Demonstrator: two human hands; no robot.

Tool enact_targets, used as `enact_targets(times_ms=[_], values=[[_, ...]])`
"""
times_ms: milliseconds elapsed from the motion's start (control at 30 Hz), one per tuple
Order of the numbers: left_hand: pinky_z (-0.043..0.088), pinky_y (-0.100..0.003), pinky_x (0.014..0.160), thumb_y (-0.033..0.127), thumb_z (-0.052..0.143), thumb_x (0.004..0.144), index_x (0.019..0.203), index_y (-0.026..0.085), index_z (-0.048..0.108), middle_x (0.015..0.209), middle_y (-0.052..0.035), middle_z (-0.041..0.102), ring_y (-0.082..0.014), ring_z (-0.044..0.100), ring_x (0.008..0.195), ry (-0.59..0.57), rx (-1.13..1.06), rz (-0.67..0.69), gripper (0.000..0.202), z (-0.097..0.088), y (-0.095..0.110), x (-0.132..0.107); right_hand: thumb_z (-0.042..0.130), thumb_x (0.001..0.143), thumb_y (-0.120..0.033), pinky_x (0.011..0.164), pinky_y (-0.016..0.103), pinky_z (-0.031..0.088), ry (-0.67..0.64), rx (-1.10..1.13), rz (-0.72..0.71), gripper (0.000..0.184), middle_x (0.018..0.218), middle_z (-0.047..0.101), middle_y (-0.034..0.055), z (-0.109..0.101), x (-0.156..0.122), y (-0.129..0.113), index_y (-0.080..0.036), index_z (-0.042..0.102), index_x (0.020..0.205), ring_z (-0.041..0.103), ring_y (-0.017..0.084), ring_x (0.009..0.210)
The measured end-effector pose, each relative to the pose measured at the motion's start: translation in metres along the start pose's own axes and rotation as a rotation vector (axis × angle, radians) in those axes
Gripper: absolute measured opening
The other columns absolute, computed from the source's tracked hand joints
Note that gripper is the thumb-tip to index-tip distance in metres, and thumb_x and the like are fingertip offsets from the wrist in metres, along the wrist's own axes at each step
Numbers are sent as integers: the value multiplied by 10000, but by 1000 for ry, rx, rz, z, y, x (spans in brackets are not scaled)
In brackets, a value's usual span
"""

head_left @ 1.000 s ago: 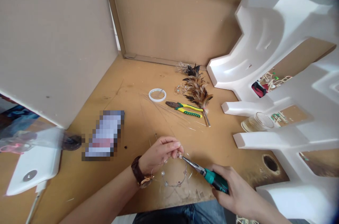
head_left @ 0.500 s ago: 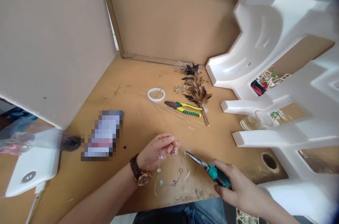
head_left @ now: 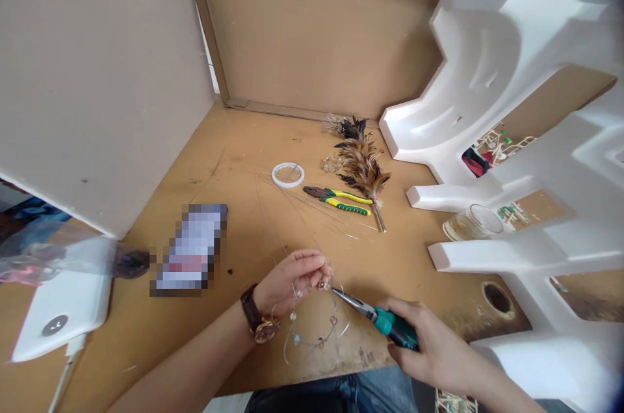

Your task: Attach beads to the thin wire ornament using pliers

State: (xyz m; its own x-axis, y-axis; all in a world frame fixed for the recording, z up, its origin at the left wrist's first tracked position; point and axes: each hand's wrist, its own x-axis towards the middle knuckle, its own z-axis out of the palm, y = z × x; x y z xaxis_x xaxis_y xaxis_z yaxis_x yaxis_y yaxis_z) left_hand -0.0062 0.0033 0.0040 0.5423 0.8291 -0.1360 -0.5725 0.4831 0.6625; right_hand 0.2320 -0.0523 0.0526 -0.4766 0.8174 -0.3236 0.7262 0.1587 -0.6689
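Observation:
My left hand (head_left: 290, 281), with a brown watch on the wrist, pinches the top of a thin wire loop strung with clear beads (head_left: 316, 328) just above the wooden table (head_left: 234, 172). My right hand (head_left: 429, 351) is closed round the teal handles of needle-nose pliers (head_left: 375, 315). The plier tips point left and touch the wire right beside my left fingertips. The beaded wire hangs down between both hands.
Yellow-green pliers (head_left: 338, 199), a white tape roll (head_left: 288, 174), a brown feather bundle (head_left: 361, 166) and loose wires lie farther back. White foam packing (head_left: 487, 94) and a glass jar (head_left: 472, 222) stand at right. Cardboard panels wall the left and back. A blurred phone (head_left: 190, 247) lies left.
The plier tips pulled away from the wire half a second ago and have now come back to it beside my left fingers. My left hand shifted slightly.

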Motion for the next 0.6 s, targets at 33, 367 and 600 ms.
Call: enact_targets(times_ms=[33, 367, 600], values=[[317, -232, 548, 313, 670, 703, 575, 120, 636, 503, 8, 457, -109, 457, 554, 7, 20, 4, 234, 0, 1, 0, 477, 631, -113, 585, 225, 384, 2, 1, -1, 340, 749, 587, 0, 0, 0, 0, -199, 566, 948, 524, 137, 667], [317, -227, 544, 366, 640, 715, 571, 123, 658, 495, -11, 496, -107, 424, 534, -23, 298, 58, 283, -2, 4, -1, 478, 602, -102, 537, 211, 324, 31, -50, -26, 313, 716, 565, -7, 2, -2, 3, -188, 554, 893, 475, 109, 601], [323, -225, 547, 354, 636, 723, 574, 117, 646, 516, -12, 516, -100, 421, 537, -51, 291, 68, 280, -2, 3, -1, 464, 592, -86, 522, 214, 313, 36, -46, -35, 326, 691, 560, -8, 1, -1, 0, -185, 564, 887, 472, 105, 584]])
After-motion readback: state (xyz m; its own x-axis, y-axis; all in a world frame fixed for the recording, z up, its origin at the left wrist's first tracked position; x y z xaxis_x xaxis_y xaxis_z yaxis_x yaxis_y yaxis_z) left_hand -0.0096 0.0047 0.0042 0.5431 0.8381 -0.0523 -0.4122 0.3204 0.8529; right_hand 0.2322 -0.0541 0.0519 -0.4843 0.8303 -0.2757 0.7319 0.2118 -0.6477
